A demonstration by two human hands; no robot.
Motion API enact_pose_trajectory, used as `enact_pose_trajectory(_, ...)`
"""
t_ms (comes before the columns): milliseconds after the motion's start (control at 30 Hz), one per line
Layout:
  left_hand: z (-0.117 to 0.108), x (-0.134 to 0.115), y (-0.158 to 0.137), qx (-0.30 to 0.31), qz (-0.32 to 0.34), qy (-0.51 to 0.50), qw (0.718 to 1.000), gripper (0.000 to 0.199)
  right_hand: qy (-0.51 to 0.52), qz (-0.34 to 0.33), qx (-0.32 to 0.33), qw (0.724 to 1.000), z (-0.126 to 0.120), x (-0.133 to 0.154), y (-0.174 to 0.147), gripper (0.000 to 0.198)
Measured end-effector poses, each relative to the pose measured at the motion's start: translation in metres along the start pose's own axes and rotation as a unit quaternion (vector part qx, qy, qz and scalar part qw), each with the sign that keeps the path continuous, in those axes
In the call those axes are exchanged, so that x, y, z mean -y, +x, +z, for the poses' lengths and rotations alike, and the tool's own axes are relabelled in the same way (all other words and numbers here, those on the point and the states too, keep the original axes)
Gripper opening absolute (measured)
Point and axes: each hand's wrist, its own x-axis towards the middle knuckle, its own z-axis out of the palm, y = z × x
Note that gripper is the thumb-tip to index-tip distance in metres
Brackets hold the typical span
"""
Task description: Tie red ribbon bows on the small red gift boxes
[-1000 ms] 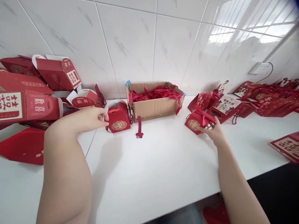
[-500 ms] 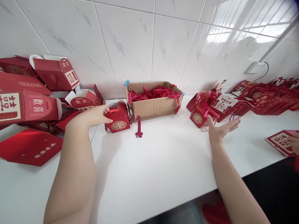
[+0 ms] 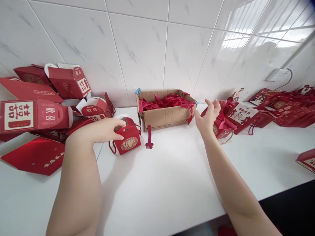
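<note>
My left hand [image 3: 109,130] is closed on the top edge of a small red gift box [image 3: 129,141] with gold lettering and dark red cord handles. The box is tilted a little at the left of the cardboard box [image 3: 166,116], which holds many red ribbons [image 3: 169,101]. A dark red strip with a flower-shaped end [image 3: 149,139] lies on the table before the cardboard box. Off the cardboard box's right end, my right hand [image 3: 207,118] is raised with fingers apart and holds nothing. Behind its wrist stands a red box with a pink bow [image 3: 223,124], partly hidden.
Several red boxes [image 3: 49,114] are heaped at the left. At the right stand a red gift bag with white panel [image 3: 242,114] and a row of red bags [image 3: 290,106]. Another red box [image 3: 307,160] lies near the right edge. A tiled wall [image 3: 140,49] backs the white table [image 3: 159,183].
My right hand has moved left, away from the bow-tied box toward the cardboard box. The left hand has drawn its gift box slightly nearer. The other person's hand at the right has left the view.
</note>
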Motion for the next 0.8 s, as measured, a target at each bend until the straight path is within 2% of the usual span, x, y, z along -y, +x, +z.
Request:
enact_pose_trajectory(67,0.002,-0.014,-0.008,0.031,0.005,0.023,0.999,0.019,0.006,0.075,0.031,0.997,0.009,-0.006,0.012,0.055)
enact_pose_trajectory(133,0.006,-0.031,-0.015,0.065,0.017,0.041,0.997,0.018,-0.005,0.116,0.06,0.991,0.017,-0.015,0.019,0.056)
enact_pose_trajectory(267,0.021,-0.071,-0.031,0.127,0.066,0.06,0.988,0.008,-0.036,0.127,0.121,0.984,0.027,-0.035,0.022,0.064)
enact_pose_trajectory(333,0.031,-0.091,-0.037,0.145,0.113,0.065,0.981,0.002,-0.039,0.134,0.136,0.981,0.032,-0.045,0.022,0.057)
enact_pose_trajectory(367,0.037,-0.099,-0.04,0.151,0.138,0.069,0.976,0.006,-0.04,0.136,0.143,0.979,0.034,-0.05,0.021,0.051)
enact_pose_trajectory(467,0.051,-0.118,-0.042,0.121,0.209,0.069,0.968,0.012,-0.033,0.131,0.158,0.978,0.04,-0.061,0.02,0.029)
enact_pose_trajectory(533,0.058,-0.125,-0.04,0.101,0.24,0.069,0.963,0.014,-0.021,0.123,0.155,0.98,0.043,-0.066,0.02,0.021)
enact_pose_trajectory(667,0.06,-0.132,-0.033,0.097,0.244,0.082,0.961,0.012,0.016,0.105,0.139,0.985,0.038,-0.065,0.026,0.017)
enact_pose_trajectory(800,0.061,-0.138,-0.03,0.103,0.253,0.077,0.959,0.011,0.077,0.059,0.119,0.988,0.018,-0.051,0.037,0.019)
